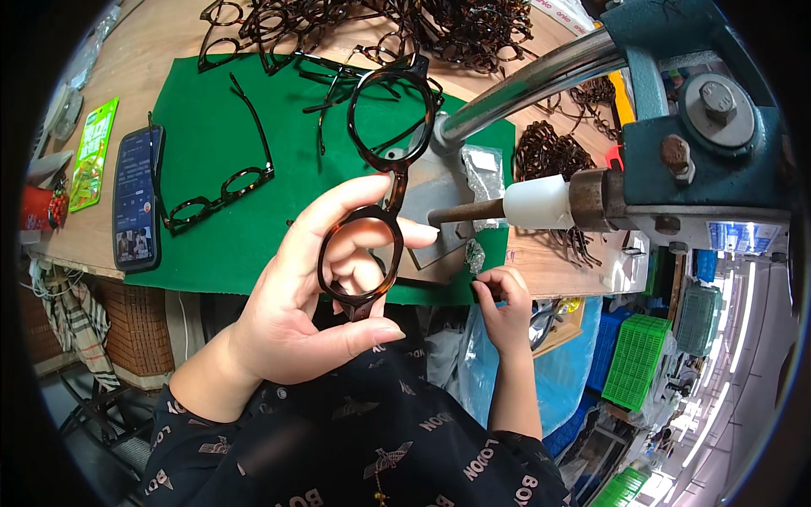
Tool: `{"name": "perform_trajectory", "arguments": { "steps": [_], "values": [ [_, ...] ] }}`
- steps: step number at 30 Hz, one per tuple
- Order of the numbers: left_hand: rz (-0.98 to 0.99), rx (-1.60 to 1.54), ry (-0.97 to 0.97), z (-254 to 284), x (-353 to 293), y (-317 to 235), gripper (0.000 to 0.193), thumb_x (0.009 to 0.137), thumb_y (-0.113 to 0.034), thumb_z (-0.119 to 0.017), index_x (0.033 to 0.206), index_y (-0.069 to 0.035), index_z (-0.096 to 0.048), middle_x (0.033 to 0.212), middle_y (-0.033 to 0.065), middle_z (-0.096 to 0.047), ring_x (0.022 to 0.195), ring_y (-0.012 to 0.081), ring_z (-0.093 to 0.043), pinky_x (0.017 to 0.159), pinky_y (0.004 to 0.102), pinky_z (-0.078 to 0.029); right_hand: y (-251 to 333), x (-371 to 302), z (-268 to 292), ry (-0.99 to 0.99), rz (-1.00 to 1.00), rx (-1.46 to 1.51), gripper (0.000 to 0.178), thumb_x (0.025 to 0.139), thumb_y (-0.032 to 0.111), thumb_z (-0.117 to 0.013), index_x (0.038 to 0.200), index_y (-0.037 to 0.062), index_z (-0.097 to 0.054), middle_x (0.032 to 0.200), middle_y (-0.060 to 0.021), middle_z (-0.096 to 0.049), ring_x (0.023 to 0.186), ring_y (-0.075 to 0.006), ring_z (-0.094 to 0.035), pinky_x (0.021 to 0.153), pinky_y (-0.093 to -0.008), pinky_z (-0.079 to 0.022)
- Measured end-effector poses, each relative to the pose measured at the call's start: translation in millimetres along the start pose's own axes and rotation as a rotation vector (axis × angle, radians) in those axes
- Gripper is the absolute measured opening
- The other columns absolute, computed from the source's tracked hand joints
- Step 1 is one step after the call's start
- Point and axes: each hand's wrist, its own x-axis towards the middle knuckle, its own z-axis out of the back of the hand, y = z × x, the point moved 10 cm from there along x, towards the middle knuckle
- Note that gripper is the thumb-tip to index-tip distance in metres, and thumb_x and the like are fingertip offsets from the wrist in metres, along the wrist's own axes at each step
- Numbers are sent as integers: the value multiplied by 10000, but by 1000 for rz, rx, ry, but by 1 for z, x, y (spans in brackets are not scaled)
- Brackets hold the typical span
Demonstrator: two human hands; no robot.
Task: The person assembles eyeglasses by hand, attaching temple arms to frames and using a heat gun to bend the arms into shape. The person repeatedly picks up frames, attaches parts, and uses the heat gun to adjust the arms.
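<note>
Left hand (312,296) holds tortoiseshell frame (380,186) — long axis upright, tilted right.

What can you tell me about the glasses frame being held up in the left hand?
The glasses frame is dark tortoiseshell, plastic by its look, with two rounded rims joined by a bridge, both without lenses and no temples showing. It stands on end, one rim above the other, over the green mat. The left hand pinches the lower rim between thumb and fingers; the upper rim is free.
</note>
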Motion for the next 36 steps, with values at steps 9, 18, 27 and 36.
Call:
{"name": "perform_trajectory", "arguments": {
  "steps": [9,18,27,36],
  "values": [
    [-12,117,60,-4,0,-3,916,664,-11,-750,1373,-7,-169,1194,220,-501,677,101,-508,648,201,-436,17,10,-8,76,184,-174,88,746,-31,-617,800,-6,-552,768,-89,-531,674,-188,-530,607,-266,-436],
    [16,136,75,-5,0,0,916,660,7,-739,1375,-7,-166,1211,220,-492,699,104,-492,669,217,-435,12,9,-3,135,192,-92,113,724,-40,-627,798,0,-550,768,-97,-536,709,-222,-530,638,-291,-435],
    [4,152,98,-10,0,0,927,648,31,-708,1386,-13,-149,1265,224,-451,743,119,-480,715,248,-432,9,10,-3,114,175,-102,141,694,-22,-661,788,14,-562,766,-99,-560,729,-262,-536,668,-331,-431],
    [19,120,93,-10,0,2,928,652,39,-703,1391,-14,-143,1282,226,-435,758,107,-463,736,250,-443,18,11,-4,133,247,-153,141,689,-20,-663,788,20,-572,770,-95,-562,744,-261,-539,681,-331,-429]
  ]
}}
